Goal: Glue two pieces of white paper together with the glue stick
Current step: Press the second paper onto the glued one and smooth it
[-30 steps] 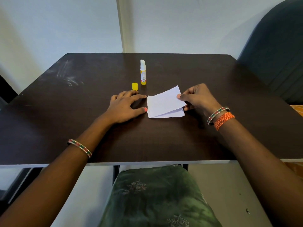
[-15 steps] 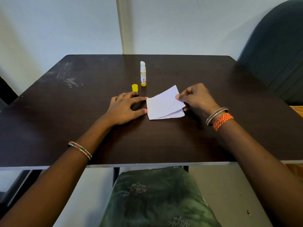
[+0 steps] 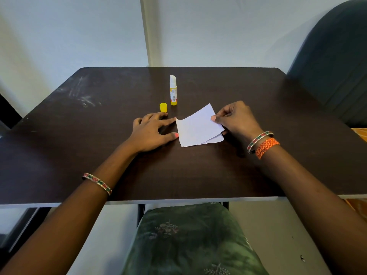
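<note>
Two white paper pieces lie stacked mid-table. The top paper [image 3: 195,128] is tilted, its right edge pinched and lifted by my right hand [image 3: 236,120]. The bottom paper [image 3: 216,139] shows only as a strip under it at the lower right. My left hand [image 3: 153,132] rests flat on the table just left of the papers, fingers spread, its thumb tip and forefinger tip at the paper's left edge. The yellow glue stick [image 3: 173,91] stands upright and uncapped behind the papers, white glue exposed. Its yellow cap [image 3: 163,107] stands beside it.
The dark brown table [image 3: 79,145] has scuff marks at its far left. A dark chair back [image 3: 333,56] stands at the right. A green patterned cushion [image 3: 188,241] lies below the table's near edge. A wall lies just behind the table.
My right hand has lowered the top paper slightly toward the bottom one, hiding more of the bottom piece. My left hand has stayed in place.
</note>
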